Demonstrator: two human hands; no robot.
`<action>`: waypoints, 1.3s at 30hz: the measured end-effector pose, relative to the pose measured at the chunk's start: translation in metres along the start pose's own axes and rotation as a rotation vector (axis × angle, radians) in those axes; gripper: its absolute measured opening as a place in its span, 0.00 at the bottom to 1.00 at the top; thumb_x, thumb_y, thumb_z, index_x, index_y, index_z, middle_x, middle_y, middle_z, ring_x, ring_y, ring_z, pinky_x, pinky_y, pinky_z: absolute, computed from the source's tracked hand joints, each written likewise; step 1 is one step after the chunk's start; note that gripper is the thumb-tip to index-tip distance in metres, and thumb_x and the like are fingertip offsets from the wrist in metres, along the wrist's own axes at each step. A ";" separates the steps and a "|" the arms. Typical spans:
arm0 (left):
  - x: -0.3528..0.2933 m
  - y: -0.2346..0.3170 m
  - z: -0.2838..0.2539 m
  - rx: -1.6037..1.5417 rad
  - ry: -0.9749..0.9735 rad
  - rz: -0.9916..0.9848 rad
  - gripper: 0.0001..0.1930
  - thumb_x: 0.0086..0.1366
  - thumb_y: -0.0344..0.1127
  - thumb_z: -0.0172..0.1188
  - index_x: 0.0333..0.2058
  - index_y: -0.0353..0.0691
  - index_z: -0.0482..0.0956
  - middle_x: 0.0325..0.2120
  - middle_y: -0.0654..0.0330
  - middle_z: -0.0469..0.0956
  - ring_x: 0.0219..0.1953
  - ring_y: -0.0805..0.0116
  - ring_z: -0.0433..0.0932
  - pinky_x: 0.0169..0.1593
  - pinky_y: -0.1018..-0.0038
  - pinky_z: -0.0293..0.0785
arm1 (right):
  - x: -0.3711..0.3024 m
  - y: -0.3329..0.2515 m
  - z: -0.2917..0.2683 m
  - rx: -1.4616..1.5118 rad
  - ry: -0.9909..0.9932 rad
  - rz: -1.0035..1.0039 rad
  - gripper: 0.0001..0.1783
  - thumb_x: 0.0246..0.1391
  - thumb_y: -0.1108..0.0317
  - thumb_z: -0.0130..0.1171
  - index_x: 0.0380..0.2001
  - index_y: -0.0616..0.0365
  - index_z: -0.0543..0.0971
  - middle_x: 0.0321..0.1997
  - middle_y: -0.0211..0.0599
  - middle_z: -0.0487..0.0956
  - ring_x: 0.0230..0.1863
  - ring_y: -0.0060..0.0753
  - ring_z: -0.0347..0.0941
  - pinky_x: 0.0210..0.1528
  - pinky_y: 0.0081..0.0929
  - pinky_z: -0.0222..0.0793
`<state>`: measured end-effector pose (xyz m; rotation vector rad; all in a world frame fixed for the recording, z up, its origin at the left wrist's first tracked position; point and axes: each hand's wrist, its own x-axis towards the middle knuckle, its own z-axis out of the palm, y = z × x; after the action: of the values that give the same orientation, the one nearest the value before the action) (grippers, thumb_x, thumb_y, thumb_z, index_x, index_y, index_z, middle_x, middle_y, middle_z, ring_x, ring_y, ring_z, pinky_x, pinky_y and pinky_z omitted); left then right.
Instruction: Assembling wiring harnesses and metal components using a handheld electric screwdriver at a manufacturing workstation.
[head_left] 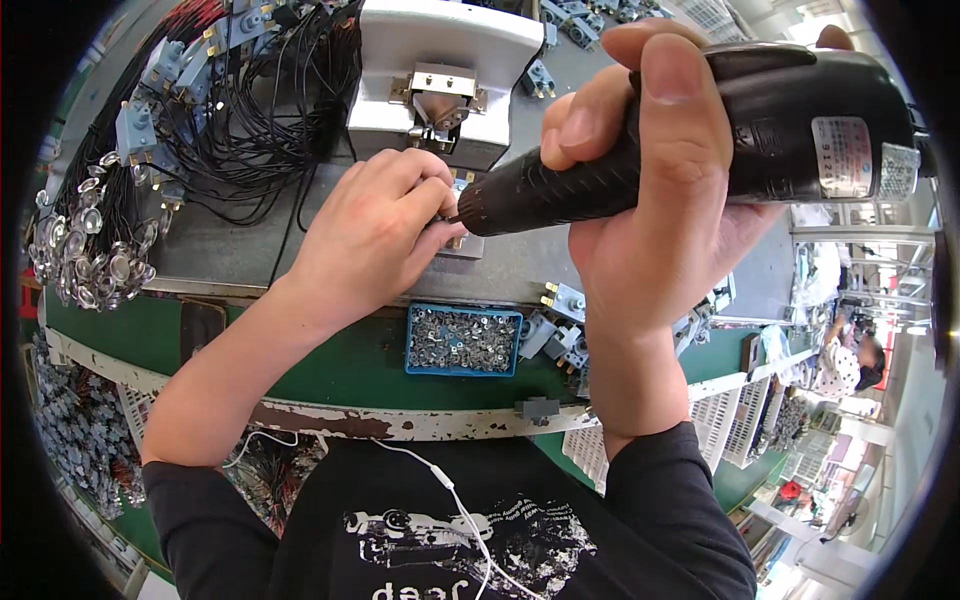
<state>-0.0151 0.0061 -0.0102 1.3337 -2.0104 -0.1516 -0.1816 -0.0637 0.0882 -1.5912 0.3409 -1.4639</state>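
Right hand (660, 190) was wrapped tight around a black, barrel-shaped electric screwdriver (690, 140), held nearly level, tip pointing left. The tip met the fingertips of the left hand (375, 235). Left hand was pinched closed on a small grey part (462, 243) sitting on the grey work mat (250, 250); most of that part was hidden under the fingers, so its shape couldn't be made out. Just behind the hands stood a white block fixture with a metal clamp (440, 85).

A blue rectangular tray of small silver screws (463, 340) sat on the green bench edge (330, 365), just below the hands. Loose grey plastic connector blocks (560, 335) lay right of the tray, one more on the chipped white bench rail (537, 408). A tangle of black wires with grey connectors and round clear lenses (150, 160) was piled at the far left. White earphone cable (450, 490) ran down the black shirt. Another person (845, 360) sat at a bench far right, well apart.
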 end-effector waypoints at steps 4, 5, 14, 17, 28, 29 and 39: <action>0.001 0.002 -0.003 0.006 -0.007 0.017 0.11 0.59 0.34 0.70 0.33 0.40 0.76 0.41 0.61 0.76 0.42 0.58 0.76 0.46 0.63 0.71 | 0.000 0.001 -0.004 -0.075 -0.028 -0.026 0.13 0.67 0.67 0.60 0.43 0.69 0.77 0.21 0.34 0.75 0.23 0.25 0.75 0.31 0.27 0.74; 0.002 0.003 -0.003 0.026 0.002 0.030 0.11 0.59 0.34 0.70 0.33 0.41 0.76 0.41 0.61 0.76 0.43 0.58 0.76 0.46 0.63 0.71 | 0.000 0.000 -0.003 -0.106 -0.040 -0.034 0.13 0.66 0.67 0.60 0.43 0.69 0.77 0.21 0.34 0.75 0.23 0.25 0.75 0.30 0.27 0.74; 0.001 0.002 0.000 0.042 0.012 0.041 0.10 0.59 0.34 0.70 0.34 0.41 0.76 0.41 0.62 0.75 0.44 0.59 0.76 0.47 0.64 0.70 | -0.003 -0.017 0.011 0.075 0.141 0.126 0.10 0.67 0.70 0.58 0.40 0.70 0.78 0.22 0.37 0.78 0.23 0.26 0.77 0.28 0.26 0.74; 0.001 0.003 0.000 0.034 0.001 0.046 0.10 0.60 0.35 0.70 0.34 0.41 0.76 0.41 0.62 0.75 0.45 0.59 0.76 0.46 0.64 0.70 | 0.010 0.010 -0.011 -0.101 -0.189 -0.145 0.17 0.66 0.72 0.58 0.54 0.68 0.72 0.27 0.40 0.81 0.23 0.27 0.77 0.28 0.27 0.75; -0.001 0.002 -0.002 0.047 -0.033 0.028 0.14 0.60 0.36 0.71 0.41 0.42 0.76 0.44 0.62 0.75 0.45 0.59 0.76 0.47 0.63 0.70 | -0.006 -0.004 0.014 -0.109 0.045 -0.070 0.40 0.65 0.77 0.57 0.72 0.54 0.47 0.36 0.48 0.82 0.22 0.28 0.78 0.27 0.30 0.77; -0.002 0.002 -0.001 0.042 -0.055 0.005 0.16 0.60 0.35 0.71 0.43 0.42 0.76 0.44 0.62 0.74 0.45 0.59 0.76 0.47 0.63 0.70 | -0.006 -0.002 0.013 -0.091 0.045 -0.068 0.41 0.65 0.77 0.57 0.73 0.53 0.46 0.37 0.48 0.82 0.22 0.28 0.78 0.27 0.30 0.77; -0.002 0.002 0.000 0.030 -0.080 -0.028 0.17 0.61 0.35 0.69 0.46 0.42 0.76 0.45 0.61 0.75 0.47 0.58 0.77 0.49 0.62 0.70 | -0.005 0.006 0.008 -0.021 0.016 -0.093 0.44 0.65 0.78 0.57 0.74 0.52 0.42 0.37 0.49 0.82 0.21 0.29 0.78 0.27 0.30 0.77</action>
<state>-0.0157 0.0087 -0.0104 1.3952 -2.0686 -0.1907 -0.1738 -0.0602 0.0811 -1.6317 0.2951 -1.5492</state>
